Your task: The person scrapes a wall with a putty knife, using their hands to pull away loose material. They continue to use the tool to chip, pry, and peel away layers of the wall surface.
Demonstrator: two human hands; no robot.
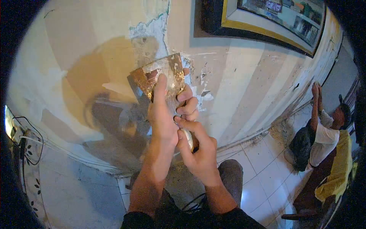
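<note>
My left hand (166,110) grips a worn, stained flat piece (173,74) that widens toward its top edge, the thumb on its face and the fingers curled round its right side. The piece is held up in front of the peeling wall. Just below, my right hand (198,147) is closed on a small pale, shiny object (188,138), close against the heel of my left hand. What that object is cannot be made out, as the fingers cover part of it.
A striped wall (244,76) with flaking paint fills the view ahead. A framed picture (274,30) hangs at the upper right. Another person (324,141) is near the wall at the right, hands on it. Cables (32,139) lie at the left; white tiles (255,191) cover the floor.
</note>
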